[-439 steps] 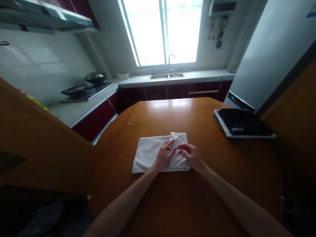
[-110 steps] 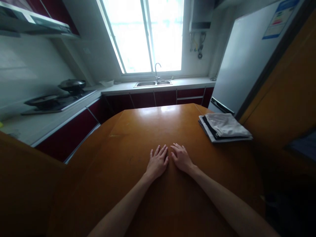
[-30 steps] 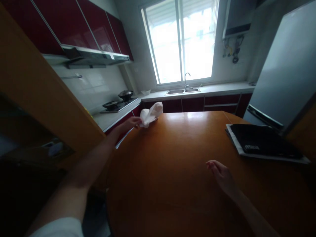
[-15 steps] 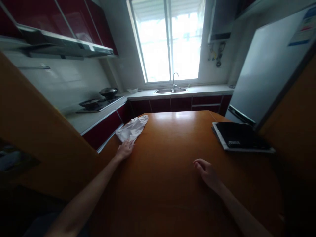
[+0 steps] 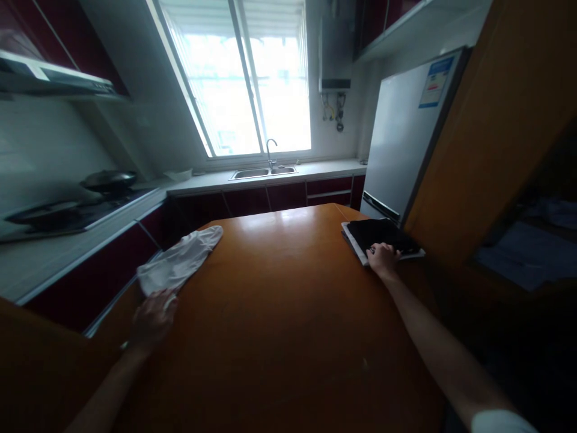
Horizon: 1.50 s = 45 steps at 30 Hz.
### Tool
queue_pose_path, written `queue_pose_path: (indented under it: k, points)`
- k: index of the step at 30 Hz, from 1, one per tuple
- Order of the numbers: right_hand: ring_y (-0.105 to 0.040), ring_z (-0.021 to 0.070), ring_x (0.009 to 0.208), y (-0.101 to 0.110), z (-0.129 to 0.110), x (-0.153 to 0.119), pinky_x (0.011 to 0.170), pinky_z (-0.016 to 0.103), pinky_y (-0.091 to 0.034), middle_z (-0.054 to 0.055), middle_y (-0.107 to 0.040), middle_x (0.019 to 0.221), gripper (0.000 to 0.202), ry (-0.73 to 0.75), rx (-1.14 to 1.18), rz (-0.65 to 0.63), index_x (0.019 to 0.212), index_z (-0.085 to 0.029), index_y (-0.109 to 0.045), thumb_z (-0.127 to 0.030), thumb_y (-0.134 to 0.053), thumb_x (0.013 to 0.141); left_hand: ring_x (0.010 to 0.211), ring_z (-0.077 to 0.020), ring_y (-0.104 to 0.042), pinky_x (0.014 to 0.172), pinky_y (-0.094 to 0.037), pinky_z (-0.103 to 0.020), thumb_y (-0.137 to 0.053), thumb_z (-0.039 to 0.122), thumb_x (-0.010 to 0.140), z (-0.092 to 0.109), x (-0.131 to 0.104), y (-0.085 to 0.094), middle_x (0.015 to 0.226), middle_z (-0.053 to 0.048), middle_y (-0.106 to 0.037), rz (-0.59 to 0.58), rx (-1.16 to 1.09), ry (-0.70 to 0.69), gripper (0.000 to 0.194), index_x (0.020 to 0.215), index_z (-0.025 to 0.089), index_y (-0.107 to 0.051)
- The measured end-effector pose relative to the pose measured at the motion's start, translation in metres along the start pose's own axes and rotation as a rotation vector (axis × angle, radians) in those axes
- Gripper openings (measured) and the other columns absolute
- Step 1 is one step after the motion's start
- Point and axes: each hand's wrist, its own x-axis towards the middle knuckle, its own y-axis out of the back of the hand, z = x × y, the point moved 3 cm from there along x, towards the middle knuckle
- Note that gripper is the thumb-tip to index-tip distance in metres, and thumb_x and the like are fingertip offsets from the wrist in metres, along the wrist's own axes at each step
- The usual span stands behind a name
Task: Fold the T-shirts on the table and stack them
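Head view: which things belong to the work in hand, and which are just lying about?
In hand: white cloth, at the left hand; black-topped folded stack, at the right hand; wooden table.

Lying about: rear pan; front pan; faucet; fridge.

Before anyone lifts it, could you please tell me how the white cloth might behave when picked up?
The white cloth would probably droop, since its surface is creased and its outline irregular. It seems unlikely to roll, lying spread low on the table. It may well be light, as it looks thin.
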Motion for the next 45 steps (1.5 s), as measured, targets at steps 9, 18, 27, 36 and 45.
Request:
queue_pose_path:
  k: [9,18,27,36,45]
  points:
    - [-0.062,0.0303,0.101,0.036,-0.077,-0.079,0.095,0.044,-0.043,0.016,-0.071,0.1,0.026,0.297,0.371,-0.007,0.094,-0.015,-0.072,-0.036,-0.058,0.09,0.12,-0.0327,-0.063,0.109,-0.046,-0.051,-0.046,0.043,0.086,0.082,-0.002,0.003,0.121,-0.013,-0.069,0.085,-0.24,-0.136,0.04,0.111,0.019,-0.064]
    - [-0.07,0.0223,0.083,-0.005,-0.125,-0.147,0.077,0.032,-0.052,0.008,-0.075,0.089,0.03,0.396,0.891,-0.493,0.088,-0.018,-0.073,-0.044,-0.059,0.087,0.109,-0.0234,-0.065,0.099,-0.053,-0.039,-0.053,0.037,0.096,0.229,-0.021,-0.013,0.118,-0.008,-0.067,-0.212,-0.522,-0.406,0.027,0.113,0.023,-0.068]
    - [-0.069,0.0243,0.074,-0.058,-0.056,-0.106,0.07,0.034,-0.053,0.012,-0.074,0.081,0.033,0.085,0.989,-0.233,0.082,-0.016,-0.071,-0.045,-0.055,0.078,0.093,-0.0192,-0.064,0.084,-0.052,-0.029,-0.071,0.029,0.085,0.289,-0.029,-0.061,0.103,-0.005,-0.065,-0.524,-0.503,-0.652,0.009,0.089,0.021,-0.072]
    - [-0.067,0.023,0.067,-0.066,-0.049,-0.1,0.063,0.033,-0.051,0.011,-0.073,0.078,0.035,0.039,0.971,-0.242,0.082,-0.016,-0.071,-0.046,-0.055,0.075,0.055,-0.0137,-0.048,0.058,-0.037,-0.026,-0.065,0.015,0.079,0.252,0.087,0.009,0.056,0.004,-0.048,-0.194,-0.343,-0.222,0.021,0.066,0.02,-0.05]
    - [-0.069,0.0243,0.068,-0.065,-0.046,-0.103,0.065,0.034,-0.052,0.01,-0.073,0.078,0.035,0.101,0.907,-0.316,0.085,-0.017,-0.072,-0.046,-0.054,0.076,0.091,-0.019,-0.061,0.085,-0.043,-0.033,-0.05,0.02,0.1,0.246,0.282,0.159,0.095,-0.009,-0.065,0.552,-0.387,-0.063,0.007,0.105,0.017,-0.055]
